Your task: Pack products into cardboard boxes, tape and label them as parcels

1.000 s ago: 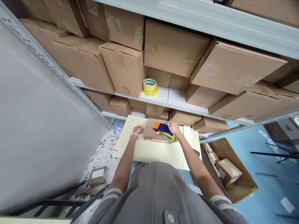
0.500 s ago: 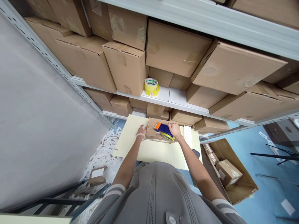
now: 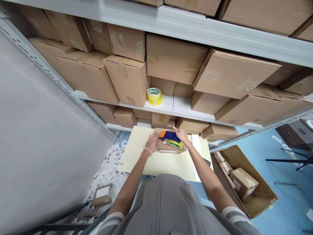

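On the pale yellow tabletop lies a small cardboard box. My right hand is wrapped round the end of a blue tape dispenser with an orange edge, resting over the box top. A roll of yellow tape sits in the dispenser. My left hand, a pale band at its wrist, lies flat with fingers stretched on the left end of the box, near the orange edge.
Cardboard boxes fill the shelves ahead, where two tape rolls are stacked. A phone and white sheet lie at right. Beside the table, an open carton holds parcels; paper strips cover the floor at left.
My left hand has moved from the box's left side onto its top, fingers flattened. The dispenser has shifted slightly left and lies more level in my right hand. The view has tilted up.
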{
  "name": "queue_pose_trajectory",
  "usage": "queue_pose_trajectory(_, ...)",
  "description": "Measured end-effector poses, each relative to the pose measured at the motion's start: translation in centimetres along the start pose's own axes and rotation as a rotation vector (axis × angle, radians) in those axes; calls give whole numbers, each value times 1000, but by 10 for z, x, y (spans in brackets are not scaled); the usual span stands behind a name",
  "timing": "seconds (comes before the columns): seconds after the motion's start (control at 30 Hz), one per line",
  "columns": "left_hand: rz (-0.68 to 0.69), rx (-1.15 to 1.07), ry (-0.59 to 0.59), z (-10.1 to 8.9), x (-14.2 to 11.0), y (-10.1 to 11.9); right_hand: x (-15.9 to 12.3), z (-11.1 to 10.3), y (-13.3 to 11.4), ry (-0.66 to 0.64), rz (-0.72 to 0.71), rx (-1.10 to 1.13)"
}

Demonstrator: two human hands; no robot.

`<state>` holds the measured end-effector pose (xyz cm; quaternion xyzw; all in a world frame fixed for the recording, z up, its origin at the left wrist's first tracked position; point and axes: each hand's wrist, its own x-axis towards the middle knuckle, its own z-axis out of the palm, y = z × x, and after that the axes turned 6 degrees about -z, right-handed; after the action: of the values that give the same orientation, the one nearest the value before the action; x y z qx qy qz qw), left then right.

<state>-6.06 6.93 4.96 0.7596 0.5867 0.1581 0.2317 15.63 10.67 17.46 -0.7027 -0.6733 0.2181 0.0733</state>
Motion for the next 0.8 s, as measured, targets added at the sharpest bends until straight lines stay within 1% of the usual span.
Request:
queue_pose_trajectory(0.2,-109,3,-87,-1,6,5,17,-33,-40,-1,-243,-178)
queue_pose_trajectory(0.27,-140,0,-109,-1,7,6,20,-38,-46,-23,-302,-224)
queue_pose_trajectory(0.33,-165,-10,-113,-1,7,8,21,-40,-45,-48,-328,-249)
queue_pose_trajectory(0.4,-184,-19,-105,0,6,11,20,-42,-38,-69,-331,-252)
queue_pose_trajectory(0.47,-202,-36,-101,2,4,13,18,-49,-27,-83,-327,-251)
queue_pose_trajectory(0.6,-219,-74,-102,4,4,16,15,-84,8,-108,-330,-240)
queue_pose_trajectory(0.63,-217,-81,-104,5,4,17,14,-92,17,-136,-345,-215)
queue_pose_trajectory(0.7,-216,-98,-111,8,5,19,12,-103,36,-245,-354,-169)
queue_pose_trajectory(0.73,-217,-106,-114,9,6,20,12,-104,44,-293,-352,-141)
queue_pose_trajectory(0.8,-216,-114,-114,10,7,24,12,-97,58,-352,-332,-55)
